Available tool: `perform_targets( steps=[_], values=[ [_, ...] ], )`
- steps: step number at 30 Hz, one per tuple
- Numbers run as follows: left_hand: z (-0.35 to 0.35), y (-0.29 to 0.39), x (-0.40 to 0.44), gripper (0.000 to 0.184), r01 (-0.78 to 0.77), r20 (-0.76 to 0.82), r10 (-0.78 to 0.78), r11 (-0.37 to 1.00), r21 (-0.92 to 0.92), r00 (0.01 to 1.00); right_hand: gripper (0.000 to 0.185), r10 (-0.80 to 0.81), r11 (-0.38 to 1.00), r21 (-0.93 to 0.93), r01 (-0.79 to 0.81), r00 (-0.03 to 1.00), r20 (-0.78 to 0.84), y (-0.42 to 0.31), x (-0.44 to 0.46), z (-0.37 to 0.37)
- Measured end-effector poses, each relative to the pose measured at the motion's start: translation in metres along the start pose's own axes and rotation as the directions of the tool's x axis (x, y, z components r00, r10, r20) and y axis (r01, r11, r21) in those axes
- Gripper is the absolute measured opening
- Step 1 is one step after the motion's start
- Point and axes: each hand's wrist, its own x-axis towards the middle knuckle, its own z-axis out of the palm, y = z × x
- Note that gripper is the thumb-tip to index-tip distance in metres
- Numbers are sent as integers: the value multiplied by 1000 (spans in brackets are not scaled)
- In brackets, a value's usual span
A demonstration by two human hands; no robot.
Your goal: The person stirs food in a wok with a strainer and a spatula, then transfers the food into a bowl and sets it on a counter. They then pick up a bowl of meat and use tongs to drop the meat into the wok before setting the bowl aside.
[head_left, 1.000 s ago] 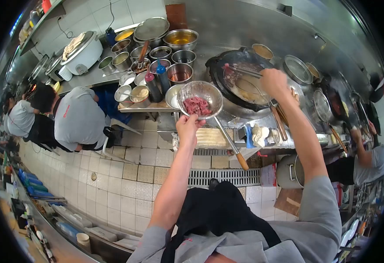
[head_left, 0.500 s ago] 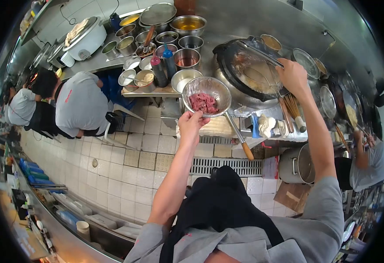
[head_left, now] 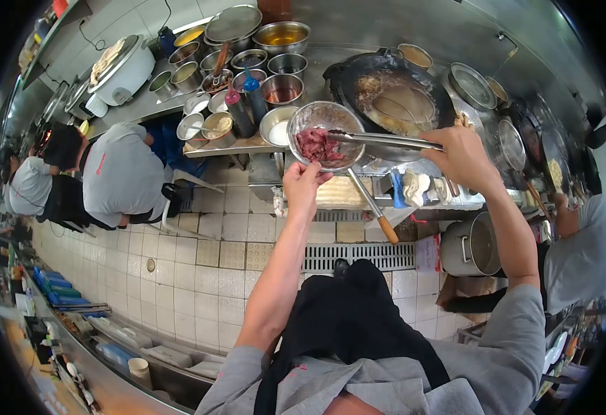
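Note:
My left hand (head_left: 304,188) grips the near rim of a metal bowl (head_left: 350,121), which is tilted and holds dark red raw meat (head_left: 314,144). In my right hand (head_left: 462,158) are metal tongs (head_left: 393,140); their tips reach into the bowl at the meat. Behind the tongs, a black wok (head_left: 344,88) on the stove holds bubbling liquid, with a wire strainer (head_left: 413,111) in it. Below the bowl, the metal shaft and wooden handle of a utensil (head_left: 386,228) slant towards me; its far end is hidden.
Sauce pots (head_left: 282,88) and squeeze bottles (head_left: 239,114) crowd the counter left of the wok. Folded cloths (head_left: 415,188) lie along the front edge. A large pot (head_left: 470,245) stands low at right. Two people (head_left: 122,173) are at left, another person (head_left: 579,249) at right.
My right hand has brought the tongs from over the wok down and left into the bowl. The wok's contents now show more fully. The person at right has shifted.

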Motion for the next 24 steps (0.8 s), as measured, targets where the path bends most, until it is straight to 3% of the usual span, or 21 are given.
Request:
perform_targets(
  steps=[4,7,9,11,15,19,23,24],
  values=[
    [-4,-10,26,10,15,-36,-16,999,-32,999,29,115,993,-12,-115,993,-42,13,5,-16],
    [-3,-13,38,9,20,-54,-22,999,-43,998,30,178,984,40,-174,970,-165,25,18,-32],
    [0,-10,39,9,16,-84,-20,999,-46,996,30,158,983,-63,-175,964,-214,46,41,-25],
    [2,-6,34,9,16,-83,-20,999,-48,996,27,143,971,-148,-187,953,-266,67,73,1],
    [-2,-4,24,10,-2,-87,-1,999,-42,996,20,266,892,-343,-295,955,-130,122,156,97],
    [-1,7,5,11,-1,-101,-2,1000,-29,995,22,322,892,-263,-368,925,-203,133,171,127],
    [-10,10,-3,13,8,-82,-11,1000,-26,997,26,303,912,-198,-358,916,-261,81,128,57],
    [-12,11,-2,13,15,-80,-17,1000,-20,997,28,237,944,-157,-291,926,-295,79,113,48]
  ],
)
